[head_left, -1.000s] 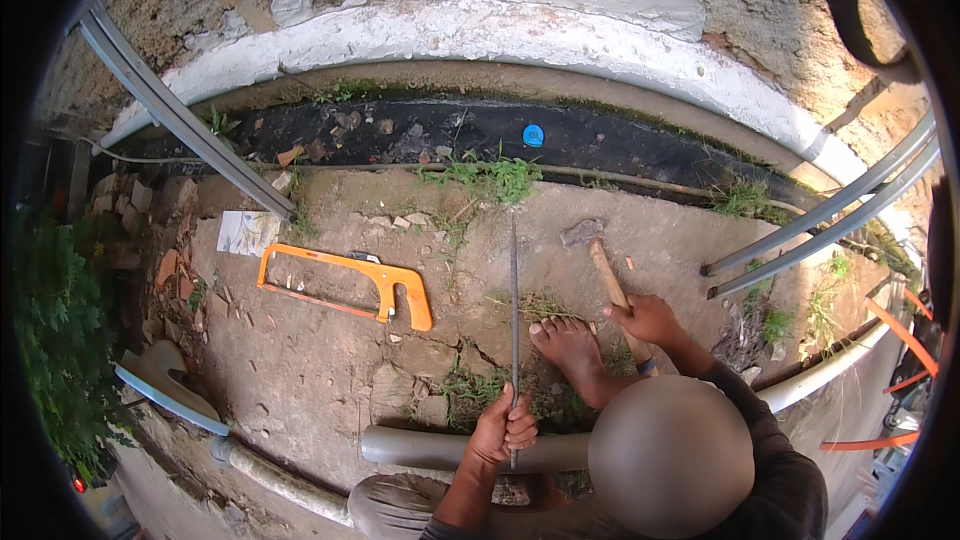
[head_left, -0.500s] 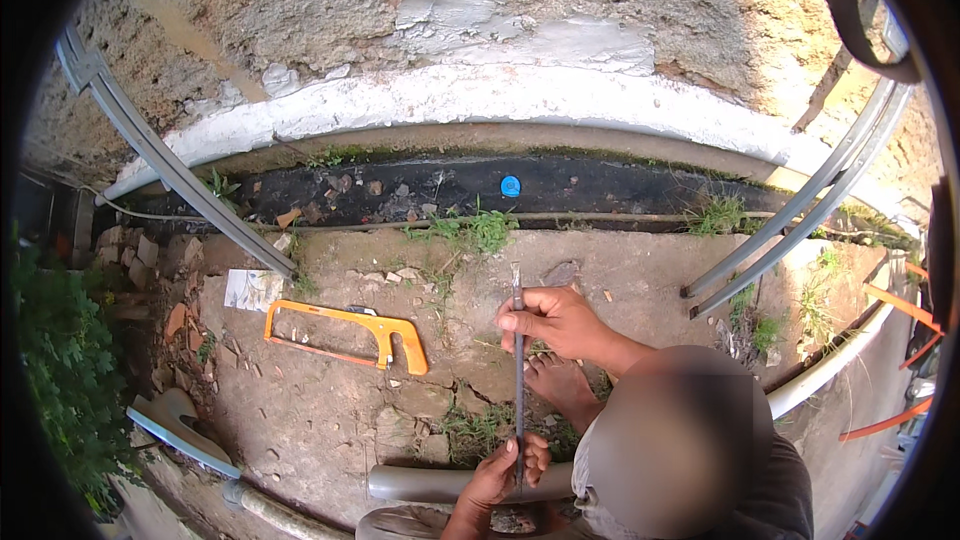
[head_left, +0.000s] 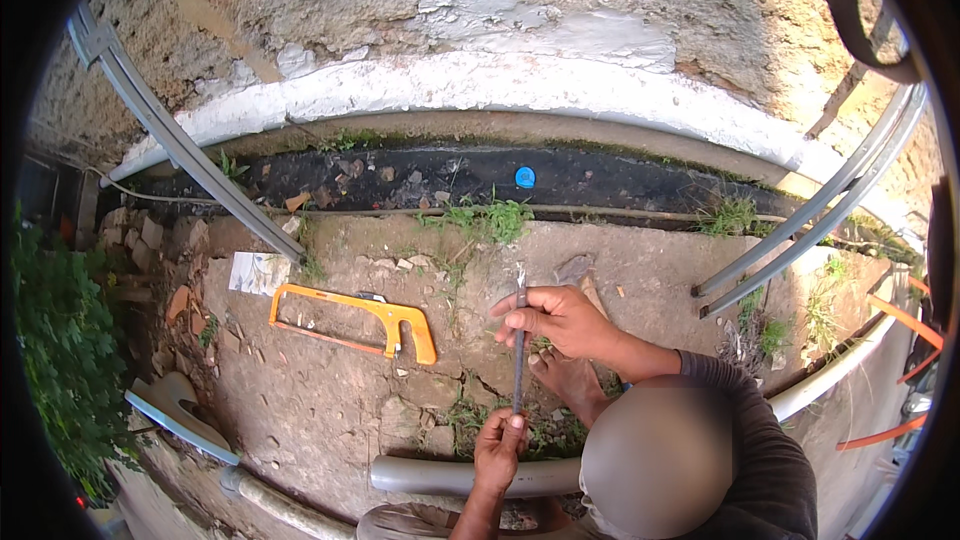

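Note:
A thin dark rod (head_left: 519, 370) with a flattened, lighter tip stands nearly upright in the picture between my hands. My right hand (head_left: 565, 322) pinches its upper part between thumb and fingers, just below the tip. Lower down, my left hand (head_left: 495, 455) is closed round the rod's bottom end, thumb laid along it. A bare foot (head_left: 568, 385) rests on the ground just below my right hand. Left of the hands lies a hacksaw (head_left: 350, 325) with a yellow-orange frame, touched by neither hand. A blurred patch covers part of the lower right.
A grey pipe (head_left: 450, 476) lies across the ground by my legs. Metal rails (head_left: 180, 145) (head_left: 810, 215) lean at left and right. Beyond the slab runs a dark gutter (head_left: 620, 180) holding a blue round cap (head_left: 525, 177). A patterned tile (head_left: 260, 273) lies near the hacksaw.
My left hand has shifted up to the rod's lower end, its thumb now along the rod. My right hand stays on the upper part, its fingers straighter. The view has moved slightly.

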